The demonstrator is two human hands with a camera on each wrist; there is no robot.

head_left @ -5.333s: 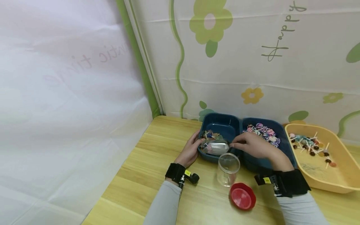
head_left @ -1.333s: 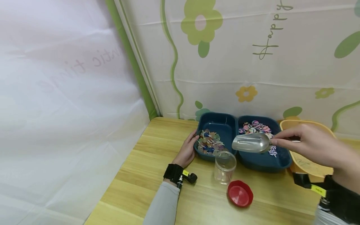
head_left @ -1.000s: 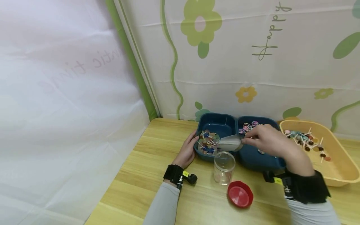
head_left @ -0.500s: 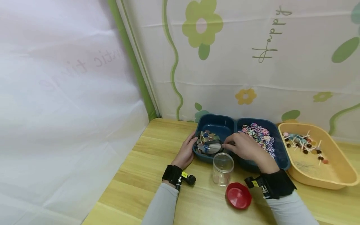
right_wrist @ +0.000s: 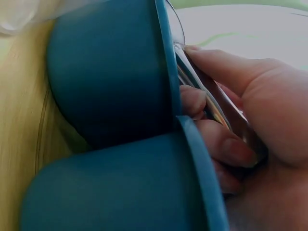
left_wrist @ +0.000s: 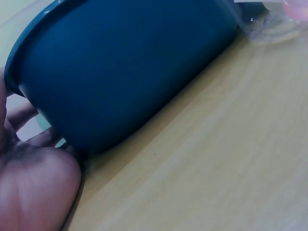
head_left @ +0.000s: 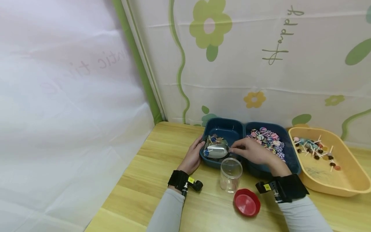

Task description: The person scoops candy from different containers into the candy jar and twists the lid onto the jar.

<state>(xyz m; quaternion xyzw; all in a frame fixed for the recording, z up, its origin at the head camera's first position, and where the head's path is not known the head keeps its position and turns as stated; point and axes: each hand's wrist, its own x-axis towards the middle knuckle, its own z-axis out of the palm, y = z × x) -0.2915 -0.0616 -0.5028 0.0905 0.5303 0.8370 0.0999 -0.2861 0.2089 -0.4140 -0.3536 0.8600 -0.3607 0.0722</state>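
Right hand (head_left: 255, 152) is pinching the thin handle of a metal scoop (head_left: 216, 150), fingers curled round it (the right wrist view shows that clearly), with the bowl down in the candy of the left blue tub (head_left: 229, 132). Left hand (head_left: 192, 157) presses flat-ish against that tub's outer left wall, fingers relaxed. I'd guess the scoop is light, stiff and a bit slick, so the handle near the bowl is the spot to hold. An open clear jar (head_left: 230, 170) stands just in front of the tub, its red lid (head_left: 247, 203) beside it. Wooden table (head_left: 145, 180), flowery curtain backdrop (head_left: 261, 54) behind the tub.
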